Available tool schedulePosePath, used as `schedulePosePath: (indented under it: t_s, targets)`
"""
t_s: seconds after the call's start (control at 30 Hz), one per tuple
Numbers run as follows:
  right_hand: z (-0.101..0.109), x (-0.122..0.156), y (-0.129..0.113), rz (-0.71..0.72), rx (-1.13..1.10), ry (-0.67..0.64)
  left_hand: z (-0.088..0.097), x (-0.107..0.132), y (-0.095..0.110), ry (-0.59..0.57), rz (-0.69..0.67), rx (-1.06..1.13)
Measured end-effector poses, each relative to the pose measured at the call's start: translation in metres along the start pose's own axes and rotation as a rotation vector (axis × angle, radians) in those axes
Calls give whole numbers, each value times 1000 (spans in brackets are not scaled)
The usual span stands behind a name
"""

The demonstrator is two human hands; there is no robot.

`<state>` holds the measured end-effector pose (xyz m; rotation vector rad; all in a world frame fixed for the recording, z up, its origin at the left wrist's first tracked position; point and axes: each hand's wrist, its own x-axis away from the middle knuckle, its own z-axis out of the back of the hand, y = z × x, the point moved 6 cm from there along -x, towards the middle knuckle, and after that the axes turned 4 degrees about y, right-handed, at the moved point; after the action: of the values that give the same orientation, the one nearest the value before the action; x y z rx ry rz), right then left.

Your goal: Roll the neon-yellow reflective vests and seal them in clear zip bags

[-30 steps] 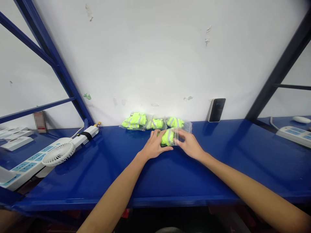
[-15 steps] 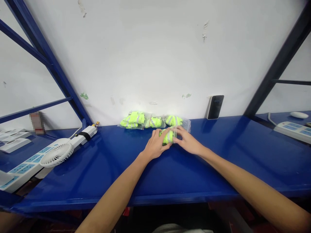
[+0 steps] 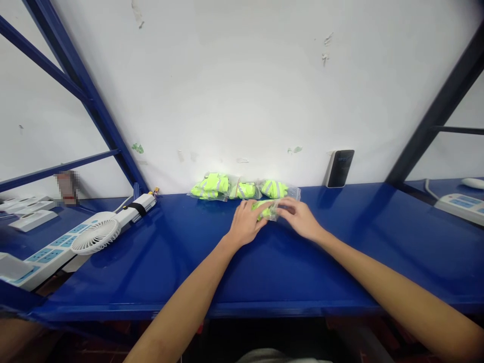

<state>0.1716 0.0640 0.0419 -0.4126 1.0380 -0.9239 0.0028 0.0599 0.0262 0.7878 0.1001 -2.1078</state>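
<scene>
Between my two hands is a clear plastic bag (image 3: 264,210) with a folded fluorescent yellow reflective vest inside. My left hand (image 3: 245,222) is closed around the bag's left side, thumb towards me. At the bag's right end, my right hand (image 3: 300,217) pinches the clear plastic. Just behind, along the wall, lie more bagged yellow vests: a larger bundle (image 3: 210,186) at the left, a smaller one (image 3: 245,190) in the middle and another (image 3: 275,188) at the right. Grey reflective strips show on them.
The blue table (image 3: 181,252) meets a white wall. A black-fronted white device (image 3: 340,169) leans at the back right. On the left are a white fan (image 3: 96,236), a power strip (image 3: 49,252) and a strapped white box (image 3: 141,206). Blue frame posts (image 3: 94,111) rise at both sides.
The bag between my hands has tipped flatter, and my right hand has shifted onto its clear end. The whole view has slid slightly, with the scene now further right.
</scene>
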Motion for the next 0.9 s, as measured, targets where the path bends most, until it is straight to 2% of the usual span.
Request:
schedulePosePath:
  t_s: [0.07, 0.13, 0.2, 0.27, 0.33, 0.4, 0.47, 0.53, 0.77, 0.9]
  targets:
    - [18, 0, -2, 82, 0, 114, 16, 0, -12, 148, 55, 64]
    - [29, 0, -4, 121, 24, 152, 37, 2, -23, 342, 115, 202]
    - [26, -2, -5, 82, -48, 64, 53, 3, -32, 494, 182, 385]
    - [14, -3, -8, 12, -184, -45, 61, 3, -36, 570, 251, 532]
    - [2, -4, -16, -31, -313, -94, 61, 2, -34, 566, 308, 620]
    - [-7, -5, -25, -47, -424, -104, 55, -1, -28, 504, 331, 687]
    - [-9, -5, -31, -56, -475, -63, 48, -3, -21, 429, 323, 744]
    - [-5, -5, -34, -56, -460, 17, 44, -4, -14, 411, 297, 793]
    - [8, -5, -32, -39, -368, 196, 55, -3, 0, 588, 263, 793]
    - [4, -5, -33, 8, -325, 236, 46, 1, 1, 637, 291, 809]
